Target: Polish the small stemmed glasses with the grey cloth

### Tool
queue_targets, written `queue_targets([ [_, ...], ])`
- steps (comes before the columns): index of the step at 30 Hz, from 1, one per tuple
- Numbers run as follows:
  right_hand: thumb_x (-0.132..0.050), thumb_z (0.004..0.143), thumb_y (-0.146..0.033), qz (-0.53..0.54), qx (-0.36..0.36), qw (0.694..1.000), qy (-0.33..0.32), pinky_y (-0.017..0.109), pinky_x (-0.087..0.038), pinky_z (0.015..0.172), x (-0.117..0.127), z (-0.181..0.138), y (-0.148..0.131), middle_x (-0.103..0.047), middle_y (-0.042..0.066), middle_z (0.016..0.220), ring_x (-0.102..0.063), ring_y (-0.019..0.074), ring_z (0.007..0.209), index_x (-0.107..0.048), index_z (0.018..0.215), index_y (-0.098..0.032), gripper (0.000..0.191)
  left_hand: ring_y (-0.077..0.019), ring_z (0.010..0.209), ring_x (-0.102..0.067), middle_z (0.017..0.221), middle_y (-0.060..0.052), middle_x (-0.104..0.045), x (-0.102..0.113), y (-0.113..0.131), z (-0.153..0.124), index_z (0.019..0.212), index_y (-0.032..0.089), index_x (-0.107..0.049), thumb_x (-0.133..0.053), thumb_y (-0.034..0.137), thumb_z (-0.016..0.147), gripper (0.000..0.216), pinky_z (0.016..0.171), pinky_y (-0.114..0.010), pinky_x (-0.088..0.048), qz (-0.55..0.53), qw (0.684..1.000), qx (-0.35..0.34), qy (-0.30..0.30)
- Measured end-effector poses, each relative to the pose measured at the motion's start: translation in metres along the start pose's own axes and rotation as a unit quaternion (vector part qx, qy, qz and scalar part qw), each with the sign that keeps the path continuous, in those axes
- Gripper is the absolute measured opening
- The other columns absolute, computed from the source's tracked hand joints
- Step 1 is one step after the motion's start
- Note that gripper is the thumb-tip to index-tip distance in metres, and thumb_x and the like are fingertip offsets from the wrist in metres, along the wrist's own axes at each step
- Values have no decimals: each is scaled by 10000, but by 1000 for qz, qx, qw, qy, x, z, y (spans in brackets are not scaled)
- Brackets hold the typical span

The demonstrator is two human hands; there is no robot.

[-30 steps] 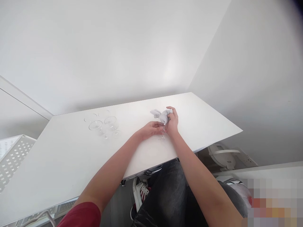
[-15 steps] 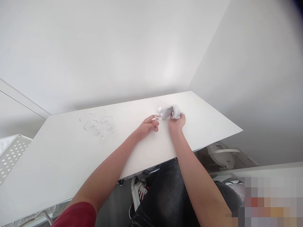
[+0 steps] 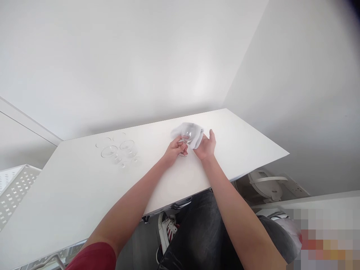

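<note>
A clear stemmed glass [image 3: 186,131] is above the white table, tilted slightly, its bowl pointing away from me. My left hand [image 3: 173,150] is closed around its stem, with the foot partly showing below the fingers. A white cloth [image 3: 198,138] lies behind and to the right of the bowl, close against it. My right hand [image 3: 206,148] holds this cloth from the right, palm turned up and thumb raised apart. The cloth hides the ends of the right fingers, and whether they press on the glass cannot be made out.
Several clear stemmed glasses [image 3: 128,146] stand grouped on the left part of the white table [image 3: 84,195]. Walls rise behind the table and to its right. A perforated white rack [image 3: 17,195] is at the left edge. Below on the right sits a white round-topped appliance [image 3: 266,185].
My right hand has turned palm up, its thumb lifting off the cloth. The cloth has spread leftward behind the bowl. The glass now points more directly away from me, still in my left hand.
</note>
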State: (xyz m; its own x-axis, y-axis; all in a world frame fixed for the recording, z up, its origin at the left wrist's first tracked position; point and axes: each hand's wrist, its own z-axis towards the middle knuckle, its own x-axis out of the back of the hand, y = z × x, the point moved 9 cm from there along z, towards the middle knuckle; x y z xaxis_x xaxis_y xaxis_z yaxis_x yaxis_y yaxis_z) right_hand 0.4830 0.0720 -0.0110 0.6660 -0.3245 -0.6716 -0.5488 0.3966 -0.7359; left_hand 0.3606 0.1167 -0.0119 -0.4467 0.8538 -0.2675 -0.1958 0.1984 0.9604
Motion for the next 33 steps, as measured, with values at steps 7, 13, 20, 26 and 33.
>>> queue_targets([
  [7,-675,859,-640,-18,-32,998,-47,457,-601,766,-8,-4,12,-734,73,981,-698,305,981,-694,1024,-237,436,-113,607,-492,730,21,-504,-14,-5,-1,1233,233,-632,-758,431,877,426,656,-313,-442,-39,997,14,-72],
  [13,-775,716,-678,-48,-16,994,-101,409,-587,742,-13,-9,8,-729,65,1063,-686,290,991,-648,1150,-275,606,-91,562,-403,690,20,-453,-25,-13,-5,1102,156,-694,-775,418,858,368,664,-345,-446,-78,986,82,-126],
  [20,-862,699,-445,-181,135,970,85,302,-516,696,4,-4,-16,-683,27,999,-613,185,846,-652,1002,-240,422,-116,568,-458,613,18,-499,-3,0,0,785,176,-593,-668,442,904,301,614,-305,-396,212,975,-46,41],
  [26,-759,788,-546,-132,140,977,96,322,-483,634,6,-6,-19,-630,23,845,-577,185,739,-623,855,-232,349,-111,578,-478,655,9,-519,-11,-10,0,887,161,-673,-701,472,889,313,624,-301,-412,110,993,12,-40],
  [33,-770,772,-539,-111,66,992,9,320,-496,639,-14,-5,-5,-603,7,931,-581,176,755,-593,1111,-273,466,-77,564,-395,704,12,-479,-6,-9,0,770,171,-603,-739,429,870,309,601,-287,-429,-26,999,25,-15],
])
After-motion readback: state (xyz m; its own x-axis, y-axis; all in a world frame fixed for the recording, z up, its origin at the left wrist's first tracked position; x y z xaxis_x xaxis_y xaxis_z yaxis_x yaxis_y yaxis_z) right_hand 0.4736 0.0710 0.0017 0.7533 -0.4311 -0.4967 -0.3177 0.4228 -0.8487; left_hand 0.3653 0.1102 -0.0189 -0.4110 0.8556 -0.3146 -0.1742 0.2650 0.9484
